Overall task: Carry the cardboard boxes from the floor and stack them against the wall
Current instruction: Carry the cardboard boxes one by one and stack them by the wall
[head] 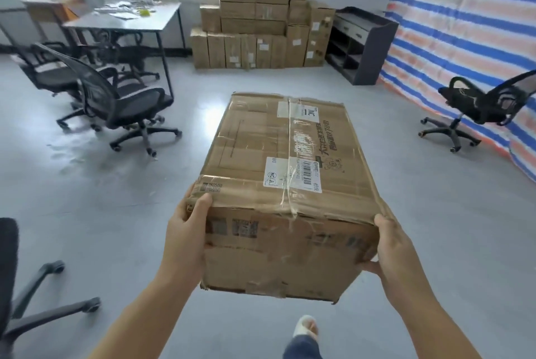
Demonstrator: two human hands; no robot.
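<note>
A long taped cardboard box [278, 173] with white labels is held off the floor in front of me, its far end pointing at the wall. My left hand [185, 231] grips its near left corner, thumb on the top edge. On the opposite side, my right hand [390, 245] clasps the near right corner, with its fingers curled under the end face. A stack of several cardboard boxes [261, 25] stands against the far wall under the window.
Black office chairs [121, 103] and a grey table [124, 22] stand at the left. Another chair [478, 109] sits at the right by a striped tarp [470, 25]. A dark shelf unit [362, 42] stands beside the stack. A chair base [43, 300] is near my left arm.
</note>
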